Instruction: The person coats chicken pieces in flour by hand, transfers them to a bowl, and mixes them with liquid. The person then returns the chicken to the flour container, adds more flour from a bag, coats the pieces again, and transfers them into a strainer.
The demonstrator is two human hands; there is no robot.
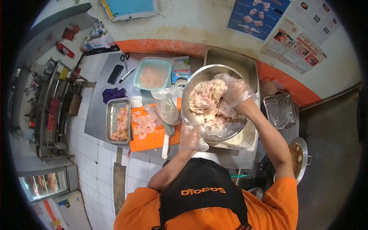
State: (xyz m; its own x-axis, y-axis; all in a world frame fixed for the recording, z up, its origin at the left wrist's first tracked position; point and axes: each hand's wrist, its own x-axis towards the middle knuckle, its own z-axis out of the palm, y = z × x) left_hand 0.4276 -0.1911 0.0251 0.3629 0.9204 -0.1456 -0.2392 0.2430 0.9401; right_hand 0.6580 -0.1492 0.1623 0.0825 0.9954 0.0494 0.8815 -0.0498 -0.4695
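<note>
A: Where do your hands stand right now?

B: Your gloved left hand [190, 138] looks clamped over the near-left rim of the steel mixing bowl [234, 126]. Your gloved right hand [237, 92] is inside, against the floury chicken pieces [207, 96]; the glove and the food hide your fingertips, so I can't tell whether they are closed on anything.

A: And the chicken you're working on?

B: It is heaped in that bowl, mostly toward the left and middle, with bare steel showing at the lower right. The bowl sits over the steel basins at the back of the surface [94, 119].

A: Which step does that make it?

B: I'd judge you're in the middle of coating, turning the pieces through pale flour. The lumps look clumped, and some pinkish patches show through.

A: So what does your next move call for?

B: Probably a lift from underneath and a loose fold, so that stuck pieces part and bare spots meet flour. Let your left hand anchor the rim, since a hard push could tip the bowl. Mind your left elbow, too: the white-handled knife [166, 147] lies close by, at the edge of the orange cutting board [147, 144].
</note>
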